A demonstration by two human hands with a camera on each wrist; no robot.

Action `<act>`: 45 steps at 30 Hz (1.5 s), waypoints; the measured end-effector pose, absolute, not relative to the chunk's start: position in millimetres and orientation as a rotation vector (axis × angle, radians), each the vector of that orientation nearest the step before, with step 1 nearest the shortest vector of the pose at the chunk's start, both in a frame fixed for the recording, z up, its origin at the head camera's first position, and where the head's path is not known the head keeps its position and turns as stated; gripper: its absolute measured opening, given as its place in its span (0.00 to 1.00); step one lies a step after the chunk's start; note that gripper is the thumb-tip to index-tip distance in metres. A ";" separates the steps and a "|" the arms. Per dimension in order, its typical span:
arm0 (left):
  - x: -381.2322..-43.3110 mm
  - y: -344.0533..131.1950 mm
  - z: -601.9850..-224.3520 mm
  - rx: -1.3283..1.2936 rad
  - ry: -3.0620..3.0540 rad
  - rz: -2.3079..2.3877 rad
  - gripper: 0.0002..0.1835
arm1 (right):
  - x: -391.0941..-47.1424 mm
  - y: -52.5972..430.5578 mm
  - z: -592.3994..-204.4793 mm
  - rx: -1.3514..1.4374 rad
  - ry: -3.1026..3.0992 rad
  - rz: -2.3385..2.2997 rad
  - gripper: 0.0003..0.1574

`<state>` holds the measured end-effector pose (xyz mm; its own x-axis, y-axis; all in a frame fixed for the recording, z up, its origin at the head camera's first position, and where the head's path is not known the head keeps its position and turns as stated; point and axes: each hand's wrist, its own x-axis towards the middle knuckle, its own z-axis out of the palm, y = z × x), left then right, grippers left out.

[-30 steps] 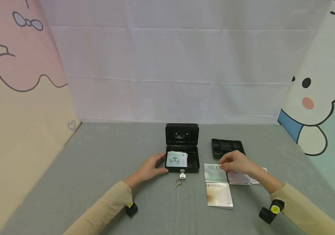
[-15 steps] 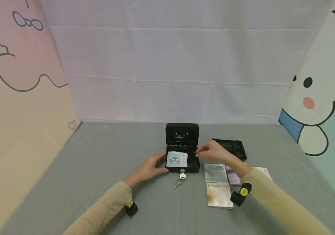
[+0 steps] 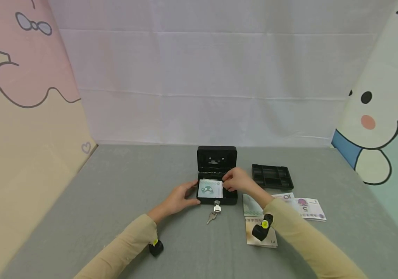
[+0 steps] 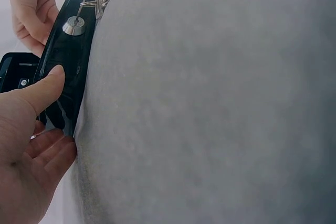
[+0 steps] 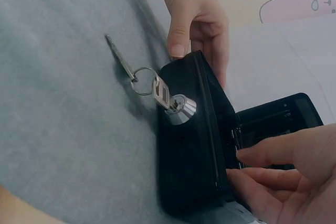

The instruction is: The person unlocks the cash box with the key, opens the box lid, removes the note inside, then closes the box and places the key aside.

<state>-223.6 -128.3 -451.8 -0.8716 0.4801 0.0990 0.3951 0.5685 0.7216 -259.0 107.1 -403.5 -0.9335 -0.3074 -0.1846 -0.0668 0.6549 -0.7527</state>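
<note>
The black cash box [image 3: 234, 193] stands with its lid [image 3: 217, 159] raised. Several banknotes [image 3: 210, 190], a green one on top, lie in its left part. My left hand [image 3: 176, 199] holds the left side of the box, thumb at the front corner and fingers along the side. Inside the box is my right hand [image 3: 238, 180], its fingertips by the notes' right edge. In the right wrist view its thumb and finger [image 5: 262, 153] are slightly apart with nothing seen between them. A key [image 3: 217, 208] sits in the front lock [image 5: 181, 111]; another key [image 3: 211, 218] hangs from its ring.
A black compartment tray [image 3: 272, 177] lies to the right of the box. In front of it are more banknotes: green [image 3: 251, 207], brown [image 3: 252, 232] and pale purple [image 3: 310, 209]. Some are hidden under the right forearm. White and cartoon-printed cloths surround the grey table [image 3: 143, 166].
My right hand has left the green banknotes on the table and moved left into the cash box, uncovering the tray. The left hand has stayed on the box.
</note>
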 end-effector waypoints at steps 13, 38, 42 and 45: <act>-222.7 -128.4 -449.8 0.747 2.687 1.186 0.38 | -260.9 90.4 -402.4 -0.248 2.666 -1.020 0.18; -223.5 -128.7 -449.4 0.748 2.659 1.225 0.37 | -260.4 90.6 -402.2 -0.256 2.581 -1.275 0.06; -223.1 -128.3 -448.9 0.753 2.664 1.227 0.37 | -259.6 93.2 -399.4 -0.285 2.530 -1.342 0.06; -222.6 -128.2 -448.4 0.751 2.673 1.217 0.37 | -259.6 96.1 -394.7 -0.319 2.500 -1.386 0.06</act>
<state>-222.6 -128.2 -448.4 -0.8716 0.4796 0.1011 0.3912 0.5563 0.7331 -259.6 96.1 -394.7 -0.9408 -0.3159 -0.1228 -0.0632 0.5193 -0.8523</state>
